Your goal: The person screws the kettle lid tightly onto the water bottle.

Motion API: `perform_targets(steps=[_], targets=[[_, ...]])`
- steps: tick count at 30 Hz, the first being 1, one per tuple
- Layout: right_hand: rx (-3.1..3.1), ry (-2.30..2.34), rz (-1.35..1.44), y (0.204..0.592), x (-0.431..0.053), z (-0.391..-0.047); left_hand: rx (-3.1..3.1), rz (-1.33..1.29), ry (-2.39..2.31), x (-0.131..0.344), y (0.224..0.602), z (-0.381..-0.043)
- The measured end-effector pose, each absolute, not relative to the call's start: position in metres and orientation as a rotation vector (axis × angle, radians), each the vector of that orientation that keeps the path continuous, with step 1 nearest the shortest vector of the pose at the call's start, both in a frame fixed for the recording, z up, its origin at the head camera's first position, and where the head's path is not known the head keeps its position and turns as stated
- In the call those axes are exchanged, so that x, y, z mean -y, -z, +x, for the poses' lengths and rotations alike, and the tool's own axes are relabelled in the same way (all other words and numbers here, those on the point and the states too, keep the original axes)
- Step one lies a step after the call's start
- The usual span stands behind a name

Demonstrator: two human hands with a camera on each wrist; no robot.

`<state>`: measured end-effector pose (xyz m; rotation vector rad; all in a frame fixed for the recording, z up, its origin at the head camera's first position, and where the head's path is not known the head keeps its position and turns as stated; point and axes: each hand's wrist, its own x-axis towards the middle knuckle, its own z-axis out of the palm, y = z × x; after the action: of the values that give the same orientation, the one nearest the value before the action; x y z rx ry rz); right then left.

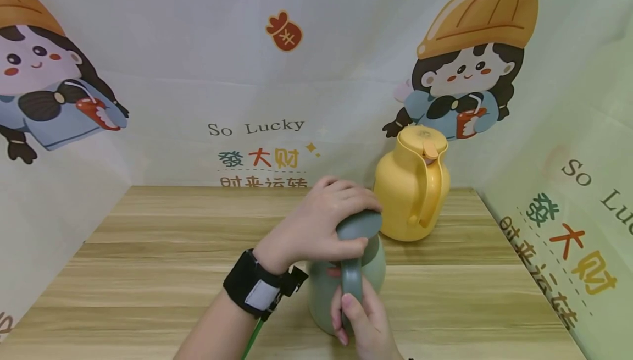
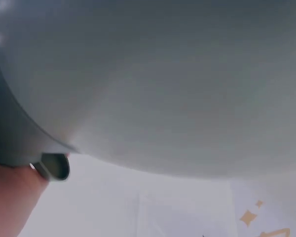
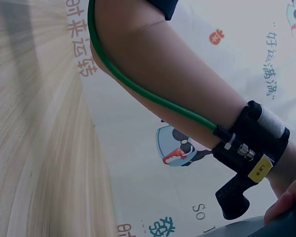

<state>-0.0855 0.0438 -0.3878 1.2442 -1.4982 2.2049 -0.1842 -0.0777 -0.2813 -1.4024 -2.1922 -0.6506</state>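
A grey-green thermos jug (image 1: pixel 321 291) stands on the table in the head view, its darker lid (image 1: pixel 360 225) facing up. My left hand (image 1: pixel 321 222) reaches over the top and grips the lid, fingers on the far side and thumb on the near side. Below it, my right hand (image 1: pixel 366 316) is wrapped round the jug's handle (image 1: pixel 351 280), thumb on the outer face. The jug's body (image 2: pixel 177 98) fills most of the left wrist view. Only the edge of the jug (image 3: pixel 256 227) and some fingers (image 3: pixel 286 202) show in the right wrist view.
A yellow thermos jug (image 1: pixel 400 195) stands behind and to the right, handle toward me. The wooden table (image 1: pixel 173 250) ends at printed cloth walls (image 1: pixel 198 63) at the back and sides. A strap with a camera and green cable (image 3: pixel 158 100) is on the left forearm.
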Motion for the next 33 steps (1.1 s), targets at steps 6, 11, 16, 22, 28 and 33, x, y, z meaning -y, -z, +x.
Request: perform_targets(steps=[6, 11, 16, 22, 28, 33], targets=[[1.519, -2.237, 1.214, 0.388, -0.045, -0.084, 2.150, -1.526, 0.698, 0.080, 0.281, -0.192], [1.528, -2.238, 1.200, 0.388, -0.045, -0.084, 2.126, -1.542, 0.733, 0.080, 0.283, -0.193], [1.515, -2.220, 1.220, 0.388, -0.045, -0.084, 2.136, -1.323, 0.793, 0.075, 0.280, -0.179], [1.506, -2.171, 1.254, 0.388, -0.045, -0.085, 2.334, -0.753, 0.604, 0.058, 0.266, -0.148], [1.491, -2.184, 1.257, 0.387, -0.045, -0.085, 2.448, -0.521, 0.394, 0.042, 0.268, -0.135], [1.494, -2.193, 1.244, 0.388, -0.044, -0.085, 2.447, -0.515, 0.413, 0.041, 0.274, -0.137]])
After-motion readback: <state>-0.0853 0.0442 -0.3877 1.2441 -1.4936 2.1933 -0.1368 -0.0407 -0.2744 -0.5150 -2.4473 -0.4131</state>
